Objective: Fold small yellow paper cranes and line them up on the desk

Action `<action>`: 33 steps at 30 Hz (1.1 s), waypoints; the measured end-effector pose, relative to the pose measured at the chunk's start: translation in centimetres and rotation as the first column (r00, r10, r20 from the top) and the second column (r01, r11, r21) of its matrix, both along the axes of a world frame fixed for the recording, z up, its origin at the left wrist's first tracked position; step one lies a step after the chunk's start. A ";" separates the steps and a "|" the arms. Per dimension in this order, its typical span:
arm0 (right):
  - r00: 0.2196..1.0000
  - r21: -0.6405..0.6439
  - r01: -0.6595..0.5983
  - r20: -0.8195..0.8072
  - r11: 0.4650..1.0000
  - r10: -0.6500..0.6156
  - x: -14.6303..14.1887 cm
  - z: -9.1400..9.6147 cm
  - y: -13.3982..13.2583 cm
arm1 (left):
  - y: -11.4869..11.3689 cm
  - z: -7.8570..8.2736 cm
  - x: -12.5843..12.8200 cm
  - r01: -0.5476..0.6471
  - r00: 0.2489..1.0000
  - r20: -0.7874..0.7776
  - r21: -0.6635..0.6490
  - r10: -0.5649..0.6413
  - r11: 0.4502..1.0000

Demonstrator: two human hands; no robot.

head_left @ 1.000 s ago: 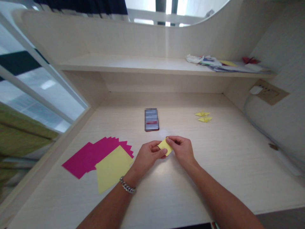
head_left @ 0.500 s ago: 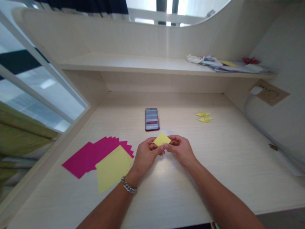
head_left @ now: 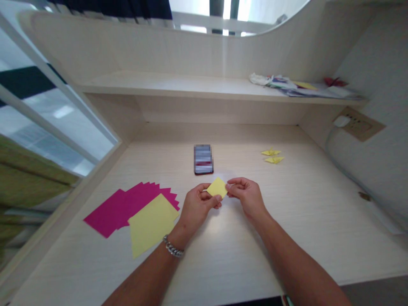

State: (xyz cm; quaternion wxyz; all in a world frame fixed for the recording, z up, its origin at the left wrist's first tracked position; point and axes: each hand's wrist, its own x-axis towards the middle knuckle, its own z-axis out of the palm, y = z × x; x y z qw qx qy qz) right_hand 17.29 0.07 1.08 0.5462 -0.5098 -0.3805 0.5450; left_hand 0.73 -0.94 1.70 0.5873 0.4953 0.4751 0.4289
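Both of my hands hold a small folded yellow paper (head_left: 217, 187) just above the middle of the desk. My left hand (head_left: 197, 207), with a metal bracelet on its wrist, pinches the paper's left and lower edge. My right hand (head_left: 247, 196) pinches its right corner with thumb and forefinger. The paper shows as a small square turned on its corner.
A phone (head_left: 203, 159) lies just beyond the hands. A fan of magenta sheets (head_left: 124, 207) with a yellow sheet (head_left: 151, 223) on top lies at the left. Two small yellow folded figures (head_left: 272, 156) sit at the right. Papers (head_left: 296, 87) lie on the shelf; a wall socket (head_left: 355, 123) is at the right.
The folded paper has been turned in my fingers and lifted slightly toward the phone; my right hand shifted from its top edge to its right corner.
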 end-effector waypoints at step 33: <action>0.952 -0.012 -0.237 0.198 0.971 0.235 -0.2 -0.9 -0.4 | 0.6 -0.4 -0.6 0.013 0.999 -0.050 0.018 -0.013 1.000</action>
